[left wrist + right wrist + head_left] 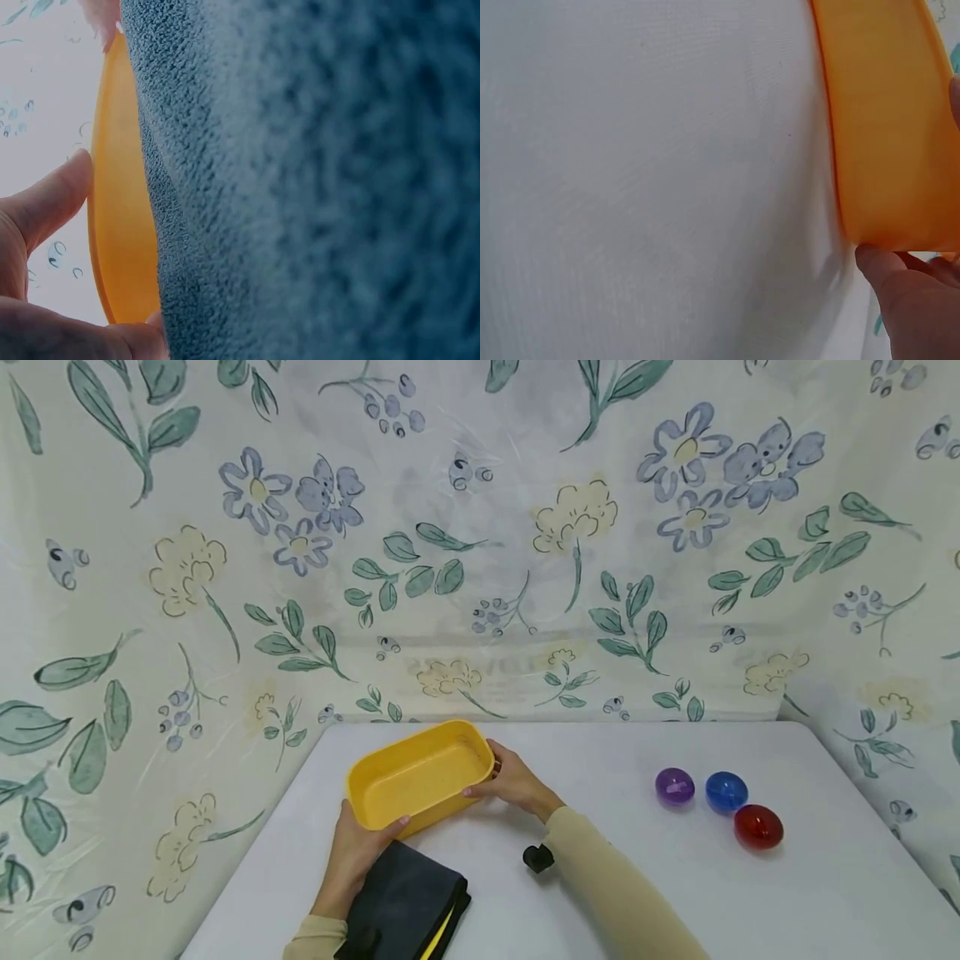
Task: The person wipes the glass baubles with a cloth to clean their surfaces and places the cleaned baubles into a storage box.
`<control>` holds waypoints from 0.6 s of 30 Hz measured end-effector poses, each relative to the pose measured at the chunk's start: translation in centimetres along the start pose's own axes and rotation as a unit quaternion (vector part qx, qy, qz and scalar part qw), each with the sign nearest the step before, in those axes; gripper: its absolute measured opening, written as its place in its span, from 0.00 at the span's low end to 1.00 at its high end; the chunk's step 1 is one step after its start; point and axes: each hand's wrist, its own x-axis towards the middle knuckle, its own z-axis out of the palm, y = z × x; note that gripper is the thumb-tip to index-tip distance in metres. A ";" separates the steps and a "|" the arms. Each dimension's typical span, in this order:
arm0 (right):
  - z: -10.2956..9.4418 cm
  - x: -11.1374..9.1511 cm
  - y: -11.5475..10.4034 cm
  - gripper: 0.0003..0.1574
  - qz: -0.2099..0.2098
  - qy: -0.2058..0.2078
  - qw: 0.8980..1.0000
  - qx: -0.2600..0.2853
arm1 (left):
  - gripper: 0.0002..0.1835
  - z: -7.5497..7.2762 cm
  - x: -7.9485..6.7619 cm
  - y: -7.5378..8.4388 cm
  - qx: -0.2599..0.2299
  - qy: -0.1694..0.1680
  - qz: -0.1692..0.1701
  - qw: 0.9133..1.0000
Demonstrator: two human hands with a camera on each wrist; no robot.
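Observation:
A yellow rectangular plastic tub (420,777) with rounded corners is held between both hands near the back left of the table. My left hand (358,847) grips its near left end, thumb along the rim. At the opposite end my right hand (517,781) holds the tub, thumb on the near side and fingers around the end. A folded dark cloth (405,893) with a yellow strip along its edge lies just in front of the tub, beside my left wrist. In the left wrist view this fuzzy cloth (300,180) hides much of the tub (124,202).
On the right of the white table (600,893) sit a purple plastic egg (675,786), a blue one (726,792) and a red one (758,827), close together. A floral sheet (480,568) hangs behind the table's back edge. The wrist camera (537,858) shows by the right sleeve.

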 end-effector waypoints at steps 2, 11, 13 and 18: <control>-0.1 -0.2 -0.1 0.65 -0.005 -0.004 1.000 -0.004 | 0.50 0.1 0.0 0.0 0.000 -0.001 0.002 1.000; -1.4 -0.7 -0.1 0.62 -0.010 0.001 1.000 -0.014 | 0.48 0.8 0.1 0.3 -0.011 -0.023 0.022 0.999; -1.7 -0.9 0.1 0.62 -0.012 0.002 1.000 -0.015 | 0.47 1.0 0.0 0.5 -0.014 -0.025 0.018 0.999; -2.0 -1.4 0.5 0.60 -0.016 0.002 1.000 -0.022 | 0.46 1.4 -0.1 0.7 -0.006 -0.025 0.017 1.000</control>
